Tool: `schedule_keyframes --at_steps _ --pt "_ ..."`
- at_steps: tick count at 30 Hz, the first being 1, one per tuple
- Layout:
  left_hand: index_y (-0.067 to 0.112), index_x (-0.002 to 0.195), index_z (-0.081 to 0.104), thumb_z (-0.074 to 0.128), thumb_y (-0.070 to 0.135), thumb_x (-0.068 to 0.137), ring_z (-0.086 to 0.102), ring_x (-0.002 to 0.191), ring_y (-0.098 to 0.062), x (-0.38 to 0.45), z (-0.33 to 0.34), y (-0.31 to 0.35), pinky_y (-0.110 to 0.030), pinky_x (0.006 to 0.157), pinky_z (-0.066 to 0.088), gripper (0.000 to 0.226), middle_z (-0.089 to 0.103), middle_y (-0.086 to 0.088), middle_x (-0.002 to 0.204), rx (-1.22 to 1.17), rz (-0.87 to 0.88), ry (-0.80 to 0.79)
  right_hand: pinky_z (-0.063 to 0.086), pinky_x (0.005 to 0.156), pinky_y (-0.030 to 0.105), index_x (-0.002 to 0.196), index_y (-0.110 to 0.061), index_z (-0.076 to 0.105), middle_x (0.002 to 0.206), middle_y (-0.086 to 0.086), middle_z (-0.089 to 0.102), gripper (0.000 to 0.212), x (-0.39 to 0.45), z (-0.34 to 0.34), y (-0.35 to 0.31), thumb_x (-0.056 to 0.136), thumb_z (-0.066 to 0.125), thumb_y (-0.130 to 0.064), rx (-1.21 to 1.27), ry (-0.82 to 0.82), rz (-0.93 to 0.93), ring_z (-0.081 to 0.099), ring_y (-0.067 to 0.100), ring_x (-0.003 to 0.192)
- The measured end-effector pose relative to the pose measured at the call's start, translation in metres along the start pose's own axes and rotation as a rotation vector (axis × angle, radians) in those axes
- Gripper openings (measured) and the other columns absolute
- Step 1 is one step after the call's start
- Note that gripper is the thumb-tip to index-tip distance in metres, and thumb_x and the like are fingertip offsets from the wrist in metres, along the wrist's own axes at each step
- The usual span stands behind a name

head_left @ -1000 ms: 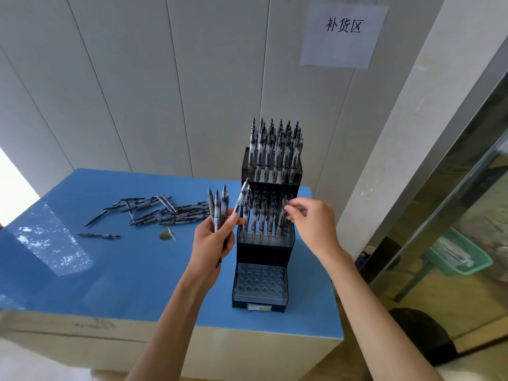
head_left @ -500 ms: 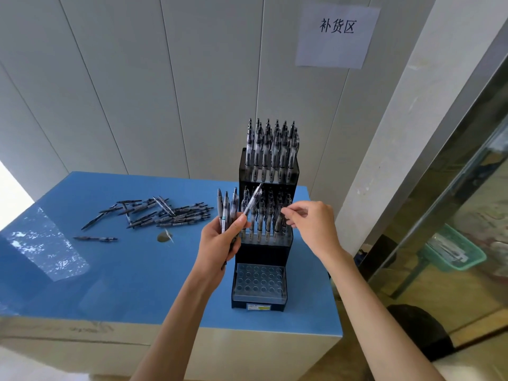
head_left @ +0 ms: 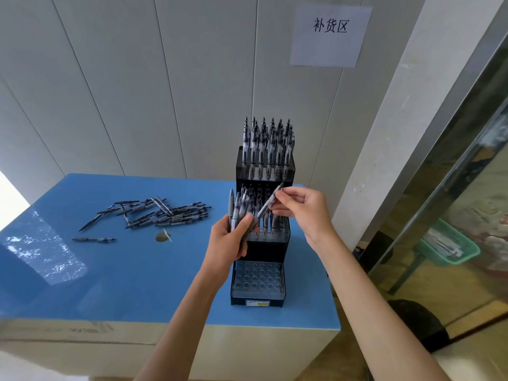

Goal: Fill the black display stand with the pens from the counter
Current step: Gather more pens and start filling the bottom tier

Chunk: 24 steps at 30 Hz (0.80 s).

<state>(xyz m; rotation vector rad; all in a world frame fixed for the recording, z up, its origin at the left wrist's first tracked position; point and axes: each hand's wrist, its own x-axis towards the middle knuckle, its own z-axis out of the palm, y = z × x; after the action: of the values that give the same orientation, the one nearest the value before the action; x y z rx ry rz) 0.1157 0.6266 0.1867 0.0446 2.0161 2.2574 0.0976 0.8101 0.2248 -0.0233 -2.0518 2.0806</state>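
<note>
A black three-tier display stand (head_left: 261, 251) stands at the right of the blue counter (head_left: 132, 276). Its top tier is packed with upright pens (head_left: 268, 149); the middle tier holds several; the bottom tier's holes (head_left: 257, 279) hold none. My left hand (head_left: 229, 240) grips a bunch of pens (head_left: 237, 210) just left of the middle tier. My right hand (head_left: 301, 210) pinches the upper end of one slanted pen (head_left: 268, 204), whose lower end still lies in the left hand's bunch. A pile of loose pens (head_left: 162, 213) lies on the counter's left.
One stray pen (head_left: 93, 239) lies apart, left of the pile, and a small brownish scrap (head_left: 162, 237) sits near it. A paper sign (head_left: 330, 35) hangs on the panelled wall. A green basket (head_left: 450, 246) shows behind glass at the right. The counter's right edge is close to the stand.
My right hand has moved left and closed its fingertips on the top of the slanted pen sticking out of the left hand's bunch. The left hand has shifted slightly toward the stand.
</note>
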Motion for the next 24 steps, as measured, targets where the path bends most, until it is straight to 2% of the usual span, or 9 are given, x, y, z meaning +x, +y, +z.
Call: schedule_keyframes --at_steps 4,9,11,15,19,24 --pt "0.005 0.103 0.056 0.056 0.03 0.104 0.03 0.04 -0.014 0.002 -0.013 -0.004 -0.023 0.042 0.03 0.026 0.073 -0.013 0.086 -0.024 -0.031 0.083 0.062 0.079 0.04 0.099 0.003 0.072 0.085 0.017 0.076 0.011 0.006 -0.015 -0.002 0.094 0.066 -0.005 -0.077 0.122 -0.062 0.075 0.03 0.077" --pt "0.002 0.111 0.056 0.05 0.02 0.106 0.029 0.049 -0.021 0.005 -0.028 -0.009 -0.033 0.049 0.023 0.019 0.07 -0.008 0.081 -0.086 -0.028 0.137 0.062 0.077 0.036 0.098 -0.008 0.074 0.082 0.005 0.075 0.008 0.008 -0.03 -0.005 0.094 0.067 -0.009 -0.427 0.243 -0.263 0.074 0.017 0.074" --pt "-0.001 0.11 0.057 0.053 0.02 0.105 0.029 0.05 -0.022 0.004 -0.032 -0.01 -0.036 0.051 0.022 0.023 0.068 -0.01 0.083 -0.094 -0.003 0.135 0.062 0.078 0.036 0.1 -0.009 0.075 0.082 0.003 0.075 0.01 0.009 -0.031 -0.004 0.093 0.069 -0.01 -0.516 0.253 -0.31 0.073 0.014 0.075" --pt "0.003 0.111 0.063 0.055 0.022 0.105 0.035 0.05 -0.017 0.002 -0.037 -0.012 -0.028 0.046 0.029 0.021 0.066 -0.003 0.08 -0.06 0.029 0.136 0.061 0.079 0.039 0.099 -0.01 0.077 0.08 0.0 0.075 0.01 0.011 -0.029 0.002 0.092 0.071 -0.013 -0.587 0.251 -0.341 0.073 0.013 0.075" --pt "0.008 0.11 0.065 0.056 0.024 0.105 0.03 0.048 -0.013 0.002 -0.04 -0.013 -0.025 0.045 0.024 0.019 0.062 -0.001 0.073 -0.05 0.017 0.142 0.061 0.08 0.038 0.101 -0.01 0.077 0.081 0.0 0.074 0.011 0.01 -0.025 0.008 0.091 0.071 -0.011 -0.607 0.234 -0.331 0.072 0.014 0.075" --pt "0.011 0.106 0.056 0.055 0.022 0.105 0.026 0.05 -0.012 0.002 -0.044 -0.014 -0.028 0.048 0.021 0.011 0.059 -0.001 0.073 -0.089 -0.026 0.137 0.061 0.082 0.04 0.1 -0.009 0.078 0.081 0.0 0.075 0.011 0.009 -0.022 0.016 0.091 0.072 -0.011 -0.637 0.211 -0.323 0.072 0.014 0.076"
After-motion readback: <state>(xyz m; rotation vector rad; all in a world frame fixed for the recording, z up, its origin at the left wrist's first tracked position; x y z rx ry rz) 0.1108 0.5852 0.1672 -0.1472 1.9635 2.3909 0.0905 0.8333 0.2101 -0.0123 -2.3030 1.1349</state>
